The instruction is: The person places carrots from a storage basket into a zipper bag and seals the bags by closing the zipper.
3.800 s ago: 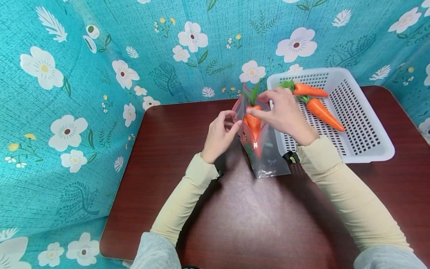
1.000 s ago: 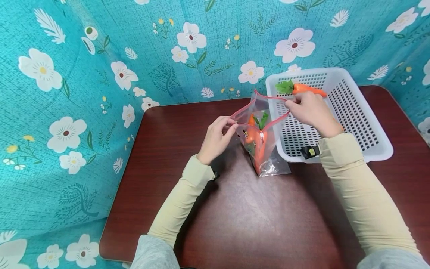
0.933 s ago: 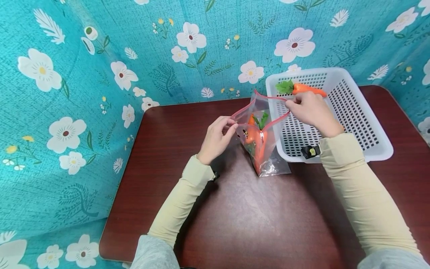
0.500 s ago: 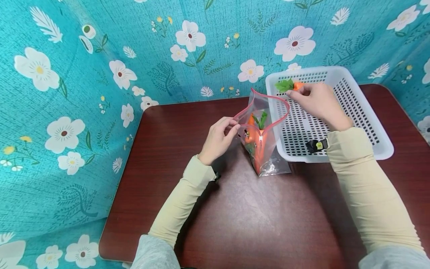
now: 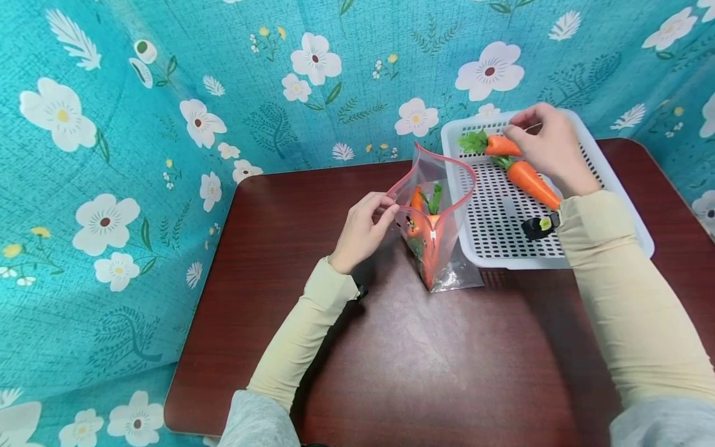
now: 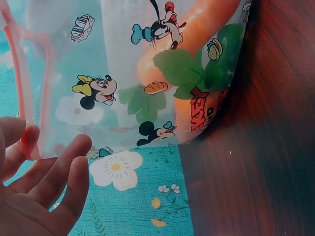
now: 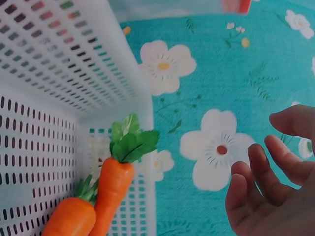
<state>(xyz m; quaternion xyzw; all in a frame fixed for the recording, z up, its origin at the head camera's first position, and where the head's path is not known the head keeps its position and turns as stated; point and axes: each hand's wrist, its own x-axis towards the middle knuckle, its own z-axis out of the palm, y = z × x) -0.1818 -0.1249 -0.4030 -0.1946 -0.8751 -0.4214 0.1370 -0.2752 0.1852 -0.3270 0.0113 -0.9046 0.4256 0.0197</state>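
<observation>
A clear zip bag (image 5: 455, 248) with a red zip edge stands on the table, its mouth spread. Inside are orange carrots (image 5: 416, 226) with green tops; the left wrist view shows cartoon prints over them. My left hand (image 5: 363, 230) pinches the near left edge of the bag's mouth between thumb and fingers. Over the white basket (image 5: 491, 239), my right hand (image 5: 550, 143) hovers with loosely bent fingers and nothing in them. Beneath it lie two carrots: one carrot (image 5: 501, 145) at the back, partly hidden by the hand, and a thicker carrot (image 5: 530, 183) in front.
The basket has slotted walls and stands at the right of the dark red table (image 5: 268, 248), close beside the bag. A teal flowered cloth (image 5: 251, 74) hangs behind and along the left side of the table.
My right hand has let go of the bag's mouth and moved right and up over the basket, uncovering the thicker carrot. The left hand keeps its hold on the bag.
</observation>
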